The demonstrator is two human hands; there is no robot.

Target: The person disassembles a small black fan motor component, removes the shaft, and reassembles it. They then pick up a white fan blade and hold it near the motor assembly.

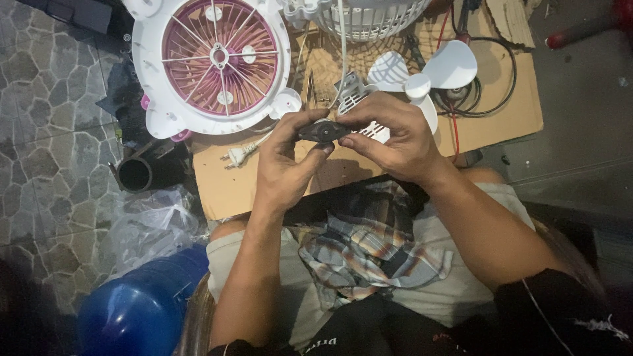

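Black round part (323,131) sits clamped between the fingers of left hand (285,161) and right hand (395,135).

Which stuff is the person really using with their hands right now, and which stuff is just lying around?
In use:
- small black round part, pinched by left hand and right hand
- white grille piece under the right hand

Lying about:
- white fan blade
- pink and white fan housing
- white plug
- black pipe
- blue container
- plaid cloth
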